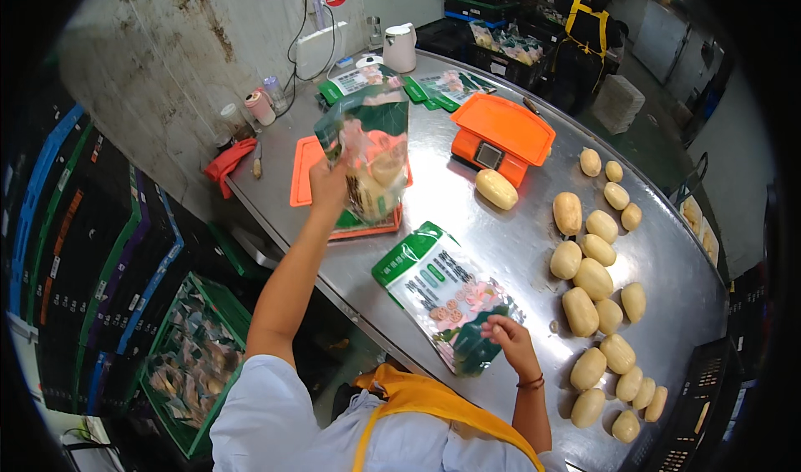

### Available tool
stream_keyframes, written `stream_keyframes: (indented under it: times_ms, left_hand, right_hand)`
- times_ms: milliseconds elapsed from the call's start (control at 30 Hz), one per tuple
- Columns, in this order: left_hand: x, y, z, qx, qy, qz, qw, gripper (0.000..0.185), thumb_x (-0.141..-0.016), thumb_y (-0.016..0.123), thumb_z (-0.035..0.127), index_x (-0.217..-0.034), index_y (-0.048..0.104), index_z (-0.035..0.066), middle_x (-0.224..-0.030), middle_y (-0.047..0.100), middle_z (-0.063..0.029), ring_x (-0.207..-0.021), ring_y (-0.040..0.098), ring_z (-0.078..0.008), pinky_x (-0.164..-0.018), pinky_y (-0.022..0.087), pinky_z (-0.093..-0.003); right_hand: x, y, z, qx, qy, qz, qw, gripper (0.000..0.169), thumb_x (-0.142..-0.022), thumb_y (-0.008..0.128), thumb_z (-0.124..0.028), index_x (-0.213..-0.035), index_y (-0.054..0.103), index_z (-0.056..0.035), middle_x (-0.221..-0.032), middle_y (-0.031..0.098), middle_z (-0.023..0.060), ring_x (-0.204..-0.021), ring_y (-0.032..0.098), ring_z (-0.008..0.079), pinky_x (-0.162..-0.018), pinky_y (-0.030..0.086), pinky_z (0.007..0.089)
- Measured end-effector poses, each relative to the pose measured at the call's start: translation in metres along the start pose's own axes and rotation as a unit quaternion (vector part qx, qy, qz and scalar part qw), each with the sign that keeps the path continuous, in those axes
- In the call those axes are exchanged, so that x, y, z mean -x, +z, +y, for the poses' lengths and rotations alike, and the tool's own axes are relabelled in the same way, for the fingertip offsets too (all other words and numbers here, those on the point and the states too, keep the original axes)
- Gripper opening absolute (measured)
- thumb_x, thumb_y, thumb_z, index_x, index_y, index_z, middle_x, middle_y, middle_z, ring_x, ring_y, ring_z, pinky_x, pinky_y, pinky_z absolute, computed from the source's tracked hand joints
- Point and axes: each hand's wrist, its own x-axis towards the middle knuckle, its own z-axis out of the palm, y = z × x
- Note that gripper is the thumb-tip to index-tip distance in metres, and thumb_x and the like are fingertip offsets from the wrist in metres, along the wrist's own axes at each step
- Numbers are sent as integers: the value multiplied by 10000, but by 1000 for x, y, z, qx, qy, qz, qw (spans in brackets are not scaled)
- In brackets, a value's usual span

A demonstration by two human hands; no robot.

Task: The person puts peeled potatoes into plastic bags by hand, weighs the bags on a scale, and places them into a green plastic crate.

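My left hand (328, 187) grips the side of a clear and green printed plastic bag (375, 165). Pale lotus root pieces show inside it. The bag is upright over an orange tray (303, 174), which it partly hides. Nearer me, a flat printed bag (438, 290) with a green end and lotus pictures lies on the steel table (432, 203). At its dark green end, my right hand (510, 340) has its fingertips bent together on the edge. Beyond the flat bag, a peeled lotus root section (496, 189) rests against an orange digital scale (500, 137).
Several peeled lotus root sections (593, 278) spread along the table's right side. More printed bags (447, 87), a kettle (399, 47) and a knife (257, 161) are farther back. A green crate (231, 303) of filled bags stands at lower left. A person (585, 40) works beyond the table.
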Motion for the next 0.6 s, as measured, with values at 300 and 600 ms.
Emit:
stream_keyframes:
  times_ms: [300, 600]
  left_hand:
    - [-151, -41, -57, -379, 461, 61, 800, 239, -670, 549, -6, -898, 600, 42, -872, 615, -121, -798, 574, -304, -746, 450, -353]
    - [-124, -26, -106, -411, 492, -11, 768, 284, -647, 539, -6, -915, 594, 71, -928, 605, -74, -895, 564, -261, -856, 406, -422]
  right_hand:
    - [-19, 26, 26, -44, 31, 115, 992, 257, -895, 471, -147, -1085, 529, 16, -946, 625, 98, -828, 622, 171, -692, 475, 238]
    - [-28, 19, 31, -35, 70, 211, 974, 228, -901, 474, -152, -1046, 546, 8, -910, 626, 77, -773, 615, 137, -662, 463, 216]
